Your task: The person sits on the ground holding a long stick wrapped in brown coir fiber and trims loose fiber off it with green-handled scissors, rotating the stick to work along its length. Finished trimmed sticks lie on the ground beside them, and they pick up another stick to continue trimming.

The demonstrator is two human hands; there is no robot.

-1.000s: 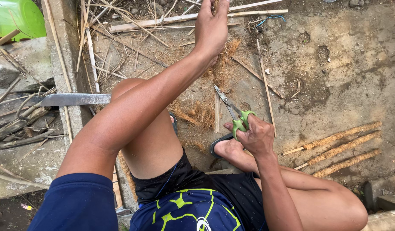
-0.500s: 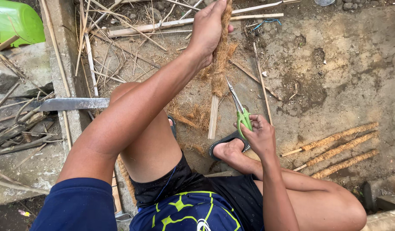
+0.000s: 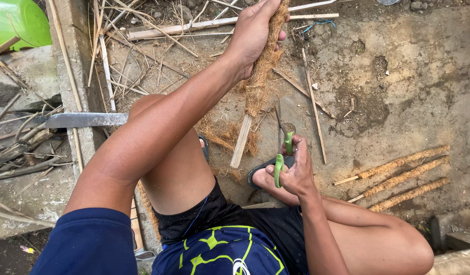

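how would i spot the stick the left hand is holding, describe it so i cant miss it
Follow the long bare arm up to the left hand near the top edge. The fibre-wrapped stick hangs from it, with a bare pale lower end. Three finished wrapped sticks lie flat on the ground at right; this one is held up.

I wore a plain dark blue short sleeve (image 3: 87, 242) at the lower left of the frame; the arm below it was bare. My shorts (image 3: 230, 239) at the bottom centre were black at the leg, turning blue with bright yellow-green line markings and a small white emblem toward the lower edge. Both forearms, both hands (image 3: 253, 35) (image 3: 298, 170) and both knees were uncovered. A dark sandal (image 3: 260, 170) sat on one foot, mid-frame.
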